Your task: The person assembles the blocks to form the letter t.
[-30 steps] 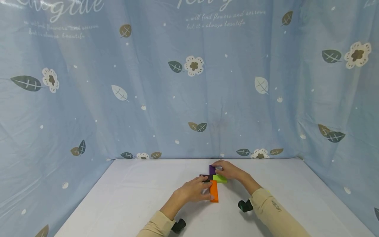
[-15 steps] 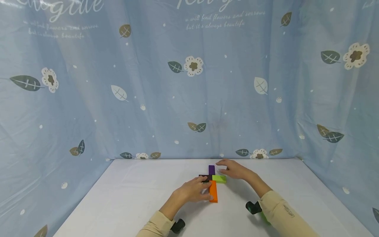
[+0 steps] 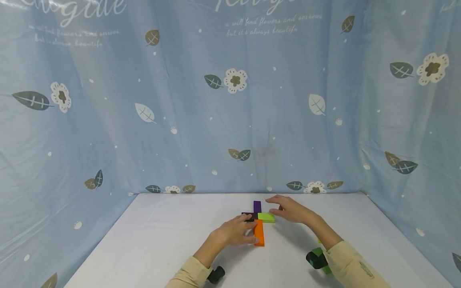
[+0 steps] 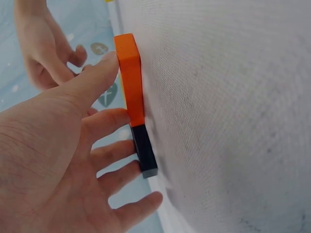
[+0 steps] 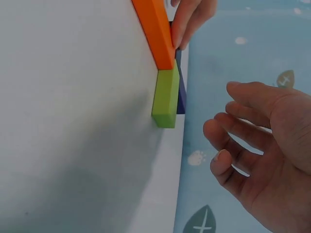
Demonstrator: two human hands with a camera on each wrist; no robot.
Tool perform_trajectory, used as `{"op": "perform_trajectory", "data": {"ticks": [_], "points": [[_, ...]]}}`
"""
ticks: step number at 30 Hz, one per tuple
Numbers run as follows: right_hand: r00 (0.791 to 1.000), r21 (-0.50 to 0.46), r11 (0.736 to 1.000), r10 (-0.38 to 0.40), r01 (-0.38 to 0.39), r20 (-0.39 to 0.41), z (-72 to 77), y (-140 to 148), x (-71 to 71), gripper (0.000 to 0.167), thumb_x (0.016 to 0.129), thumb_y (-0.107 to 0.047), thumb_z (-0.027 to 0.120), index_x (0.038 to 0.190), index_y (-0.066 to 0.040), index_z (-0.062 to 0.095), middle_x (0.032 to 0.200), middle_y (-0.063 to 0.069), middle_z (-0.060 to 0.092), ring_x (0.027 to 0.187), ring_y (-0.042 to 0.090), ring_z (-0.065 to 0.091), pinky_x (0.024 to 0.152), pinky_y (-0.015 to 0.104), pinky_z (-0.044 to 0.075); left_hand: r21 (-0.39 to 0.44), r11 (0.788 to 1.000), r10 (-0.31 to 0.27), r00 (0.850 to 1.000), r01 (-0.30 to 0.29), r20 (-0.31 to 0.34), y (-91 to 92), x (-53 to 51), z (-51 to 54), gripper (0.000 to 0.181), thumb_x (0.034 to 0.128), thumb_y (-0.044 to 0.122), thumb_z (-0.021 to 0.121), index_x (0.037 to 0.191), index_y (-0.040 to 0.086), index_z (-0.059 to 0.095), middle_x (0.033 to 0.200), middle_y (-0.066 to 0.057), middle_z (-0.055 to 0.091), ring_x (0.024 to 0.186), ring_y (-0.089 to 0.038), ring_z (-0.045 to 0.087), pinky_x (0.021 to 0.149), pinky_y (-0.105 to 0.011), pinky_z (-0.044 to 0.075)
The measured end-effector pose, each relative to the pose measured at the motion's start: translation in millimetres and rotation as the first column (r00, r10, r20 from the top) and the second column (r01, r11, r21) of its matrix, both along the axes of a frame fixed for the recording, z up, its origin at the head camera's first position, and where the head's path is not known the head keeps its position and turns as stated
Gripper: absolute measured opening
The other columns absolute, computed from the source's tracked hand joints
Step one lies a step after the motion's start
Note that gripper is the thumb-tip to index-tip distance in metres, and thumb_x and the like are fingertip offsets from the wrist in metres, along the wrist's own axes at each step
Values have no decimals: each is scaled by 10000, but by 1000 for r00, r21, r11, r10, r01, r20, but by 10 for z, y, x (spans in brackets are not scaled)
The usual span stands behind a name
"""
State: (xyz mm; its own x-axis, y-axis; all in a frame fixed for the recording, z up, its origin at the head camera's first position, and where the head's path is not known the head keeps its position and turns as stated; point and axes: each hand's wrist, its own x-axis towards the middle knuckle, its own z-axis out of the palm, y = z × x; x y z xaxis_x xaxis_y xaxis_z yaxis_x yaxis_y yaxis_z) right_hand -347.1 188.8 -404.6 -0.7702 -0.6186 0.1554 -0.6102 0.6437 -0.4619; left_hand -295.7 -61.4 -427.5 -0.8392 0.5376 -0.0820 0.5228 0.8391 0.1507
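Four-armed pinwheel of blocks lies on the white table: a purple block (image 3: 257, 207) at the far side, a dark block (image 3: 255, 215) left, a lime green block (image 3: 266, 218) right and an orange block (image 3: 259, 234) nearest. My left hand (image 3: 234, 232) rests on them with fingers spread. Its thumb and index finger touch the orange block; in the left wrist view, other fingertips reach the black block (image 4: 144, 150). Right of the purple and lime blocks, my right hand (image 3: 289, 210) hovers with loosely bent fingers, holding nothing.
Partly hidden by the right sleeve and wrist camera (image 3: 316, 260), a green block (image 3: 326, 269) and a bit of something yellow (image 3: 319, 241) show on the white tabletop (image 3: 173, 232). A blue patterned curtain (image 3: 187, 120) rises behind the table.
My right hand has let go of the purple block and drawn back to the right. The left hand and the joined blocks keep their places.
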Motion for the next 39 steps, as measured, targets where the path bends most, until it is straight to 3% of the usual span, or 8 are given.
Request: {"op": "perform_trajectory", "data": {"ticks": [11, 21, 39], "points": [[1000, -20, 1000, 7, -7, -8, -3, 99, 164, 413, 970, -219, 616, 1334, -27, 587, 1282, 200, 621, 786, 49, 537, 697, 185, 522, 17, 1000, 8, 1000, -8, 5, -5, 29, 25, 645, 887, 590, 612, 1442, 280, 505, 1572, 8, 386, 1433, -236, 394, 1092, -498, 435], [1000, -22, 1000, 5, -4, 15, 35, 230, 339, 389, 962, -235, 628, 1293, -29, 621, 1226, 190, 649, 752, 56, 534, 640, 185, 503, 26, 999, 27, 1000, -27, 8, -15, 10, 2, 643, 882, 587, 622, 1442, 292, 504, 1574, 21, 382, 1440, -228, 381, 1097, -509, 425], [999, -10, 1000, 4, -4, 41, 10, 626, 594, 411, 966, -270, 620, 1278, -3, 624, 1190, 183, 655, 673, -20, 502, 578, 197, 472, 21, 1000, 0, 1000, -1, 7, -7, 28, 8, 649, 892, 568, 622, 1450, 261, 497, 1576, -6, 380, 1444, -231, 378, 1131, -467, 401]]}}
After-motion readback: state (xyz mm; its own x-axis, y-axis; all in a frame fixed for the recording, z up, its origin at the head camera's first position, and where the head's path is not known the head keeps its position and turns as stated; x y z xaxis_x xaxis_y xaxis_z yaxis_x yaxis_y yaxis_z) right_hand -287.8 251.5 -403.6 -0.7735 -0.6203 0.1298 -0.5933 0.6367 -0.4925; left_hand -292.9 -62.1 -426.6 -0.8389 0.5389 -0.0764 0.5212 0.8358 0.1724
